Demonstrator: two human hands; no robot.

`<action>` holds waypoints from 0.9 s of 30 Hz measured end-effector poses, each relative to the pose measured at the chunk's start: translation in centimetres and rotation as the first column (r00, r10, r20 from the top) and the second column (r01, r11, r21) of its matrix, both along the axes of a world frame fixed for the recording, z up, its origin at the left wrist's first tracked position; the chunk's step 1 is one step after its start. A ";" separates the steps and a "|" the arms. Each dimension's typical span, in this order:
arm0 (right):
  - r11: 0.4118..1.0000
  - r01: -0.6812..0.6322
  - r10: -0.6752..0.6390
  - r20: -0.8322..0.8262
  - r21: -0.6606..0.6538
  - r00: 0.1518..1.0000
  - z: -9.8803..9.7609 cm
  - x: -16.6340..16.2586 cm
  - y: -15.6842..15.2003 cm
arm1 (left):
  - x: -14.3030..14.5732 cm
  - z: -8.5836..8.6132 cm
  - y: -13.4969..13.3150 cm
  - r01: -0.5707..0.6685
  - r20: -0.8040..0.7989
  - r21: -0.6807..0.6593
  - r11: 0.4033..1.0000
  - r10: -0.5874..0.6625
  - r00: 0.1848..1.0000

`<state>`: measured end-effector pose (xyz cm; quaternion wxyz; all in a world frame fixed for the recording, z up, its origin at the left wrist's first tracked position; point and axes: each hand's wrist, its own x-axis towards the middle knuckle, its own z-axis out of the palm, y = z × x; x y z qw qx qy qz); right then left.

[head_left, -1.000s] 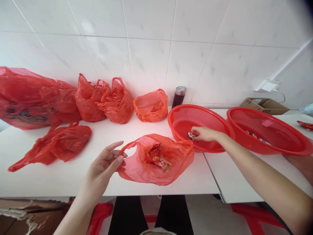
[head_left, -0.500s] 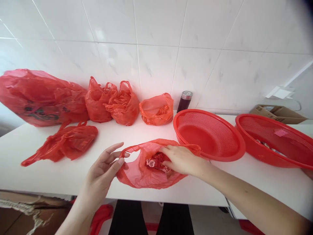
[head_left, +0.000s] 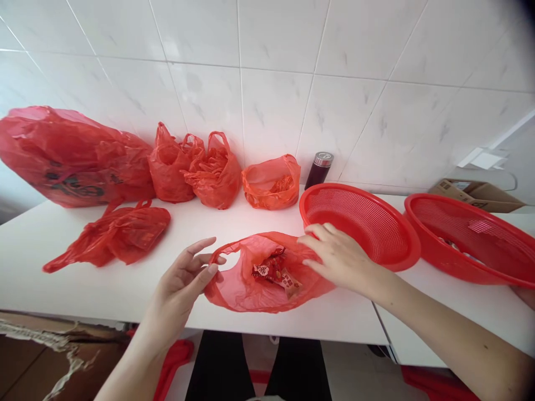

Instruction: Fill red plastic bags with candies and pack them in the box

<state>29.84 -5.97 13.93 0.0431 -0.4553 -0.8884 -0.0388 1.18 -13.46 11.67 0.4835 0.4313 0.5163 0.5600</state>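
An open red plastic bag lies near the front edge of the white table, with several wrapped candies inside. My left hand pinches the bag's left handle loop and holds the mouth open. Over the bag's right rim hovers my right hand, fingers spread, nothing visible in it. Just behind that hand stands a red mesh basket.
A second red basket with a few wrapped pieces stands at the right, another person's hand under its rim. Several red bags line the tiled wall, one lies flat. A dark bottle and a cardboard box stand behind.
My right hand took a candy from the near basket, put it into the bag, and has now drawn back to the bag's right rim. The left hand kept its hold.
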 end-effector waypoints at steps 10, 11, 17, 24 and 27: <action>0.928 0.219 -0.309 -0.297 -0.301 0.904 6.1 4.3 0.8 | -6.1 2.7 0.7 0.107 -0.434 -0.122 0.987 -0.150 0.888; 0.938 0.176 -0.306 -0.476 -0.298 0.825 7.6 3.8 1.2 | -5.7 4.3 1.0 0.089 -0.343 -0.032 0.996 -0.094 0.935; 0.982 -0.061 -0.136 -0.901 -0.176 0.412 13.2 -1.5 2.3 | -1.3 11.7 3.2 0.031 0.035 0.375 0.926 -0.048 0.998; 0.978 -0.195 0.060 -0.800 -0.072 0.598 14.4 -3.7 2.0 | -0.9 12.1 3.4 0.251 0.044 0.355 0.900 -0.284 0.958; 0.955 -0.275 0.105 -0.742 -0.110 0.662 14.4 -5.1 1.9 | -0.1 12.4 3.3 0.394 -0.066 0.296 0.870 -0.392 0.917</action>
